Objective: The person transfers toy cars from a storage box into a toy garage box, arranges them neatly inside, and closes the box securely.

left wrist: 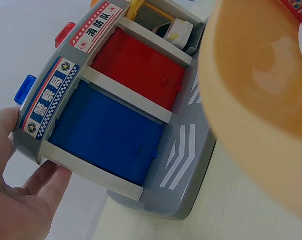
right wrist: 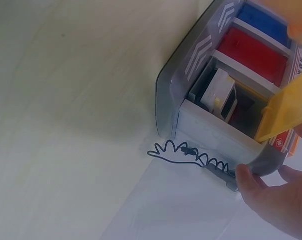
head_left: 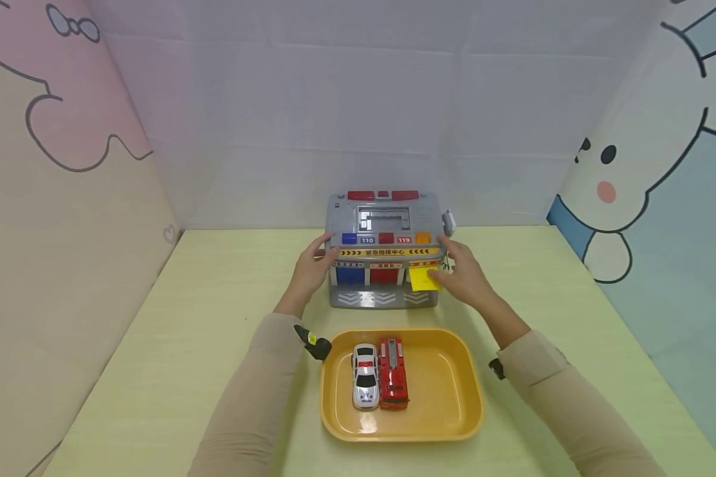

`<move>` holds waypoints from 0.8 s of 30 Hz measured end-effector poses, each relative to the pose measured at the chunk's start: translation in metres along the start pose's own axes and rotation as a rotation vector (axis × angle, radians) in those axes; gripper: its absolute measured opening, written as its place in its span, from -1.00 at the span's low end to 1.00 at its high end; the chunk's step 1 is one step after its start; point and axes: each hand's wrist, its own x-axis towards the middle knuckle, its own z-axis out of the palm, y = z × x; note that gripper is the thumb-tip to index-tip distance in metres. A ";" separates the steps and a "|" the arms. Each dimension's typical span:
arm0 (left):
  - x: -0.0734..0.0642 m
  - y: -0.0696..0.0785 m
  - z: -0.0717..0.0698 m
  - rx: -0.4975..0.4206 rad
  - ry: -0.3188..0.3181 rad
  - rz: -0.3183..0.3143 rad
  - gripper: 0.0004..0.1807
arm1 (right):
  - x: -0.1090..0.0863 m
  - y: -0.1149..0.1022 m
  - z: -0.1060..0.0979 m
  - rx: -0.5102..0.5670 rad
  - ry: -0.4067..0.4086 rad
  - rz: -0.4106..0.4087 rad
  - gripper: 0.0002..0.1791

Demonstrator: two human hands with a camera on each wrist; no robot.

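A grey toy garage (head_left: 384, 299) with a blue door (left wrist: 106, 134), a red door (left wrist: 140, 69) and a raised yellow door (right wrist: 286, 112) stands at the table's back. My left hand (head_left: 310, 271) grips its left end, thumb and fingers around the front corner. At the other end, my right hand (head_left: 462, 271) holds the corner, its thumb at the yellow door and its other fingers along the side. Inside the bay under the yellow door sits a white toy vehicle (right wrist: 220, 95), partly hidden by the bay walls. The blue and red doors are down.
In front of the garage lies a yellow tray (head_left: 447, 434), holding a white toy police car (head_left: 366, 377) and a red toy fire truck (head_left: 392, 374) side by side. A dark coiled cord (right wrist: 178, 150) trails at the garage's right side. White sheeting (head_left: 364, 112) hangs behind.
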 end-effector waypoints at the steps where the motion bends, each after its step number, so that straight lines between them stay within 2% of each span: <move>1: 0.000 0.000 0.000 0.000 0.000 0.001 -0.44 | 0.001 0.001 0.001 -0.011 -0.001 0.001 -0.12; 7: 0.000 0.001 0.000 -0.003 -0.002 0.002 -0.44 | 0.007 0.006 0.010 -0.079 0.007 0.023 -0.04; 12: 0.000 0.002 -0.001 -0.010 -0.003 0.005 -0.44 | 0.009 0.005 0.020 -0.116 0.055 0.008 0.00; 19: 0.000 0.002 -0.003 0.000 -0.008 0.016 -0.44 | 0.012 0.007 0.029 -0.220 0.147 -0.039 0.01; 24: 0.001 0.002 -0.002 0.005 -0.011 0.029 -0.44 | 0.016 0.016 0.034 -0.295 0.219 -0.121 0.00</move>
